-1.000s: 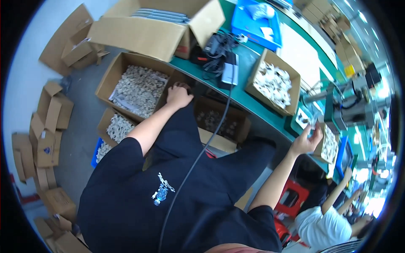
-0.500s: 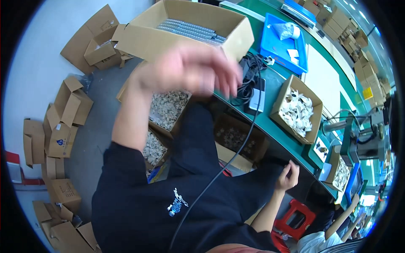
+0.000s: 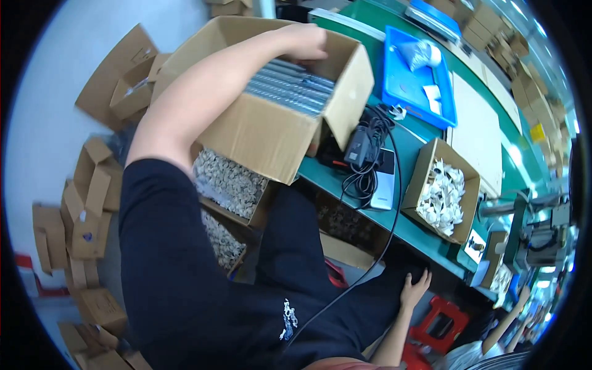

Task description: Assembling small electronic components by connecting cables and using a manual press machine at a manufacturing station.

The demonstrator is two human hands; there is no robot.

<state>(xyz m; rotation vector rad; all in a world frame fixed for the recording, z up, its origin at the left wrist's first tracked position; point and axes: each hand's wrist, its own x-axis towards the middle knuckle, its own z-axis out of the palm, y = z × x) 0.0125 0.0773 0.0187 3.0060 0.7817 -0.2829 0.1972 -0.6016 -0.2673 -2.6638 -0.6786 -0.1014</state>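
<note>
My left hand reaches into the large cardboard box, at the far end of the stacked clear plastic trays. Its fingers are curled downward, and whatever they grip is hidden from view. Over on the right, my right hand rests near my knee, beside the bench edge, fingers apart and holding nothing.
On the green bench lie a black power adapter with cables, a silver phone-like device, a blue tray and a carton of white parts. Cartons of small parts stand below. A cable crosses my lap.
My left hand has moved away from me into the large box. My right hand has lowered slightly and its fingers have spread. The view has shifted a little.
</note>
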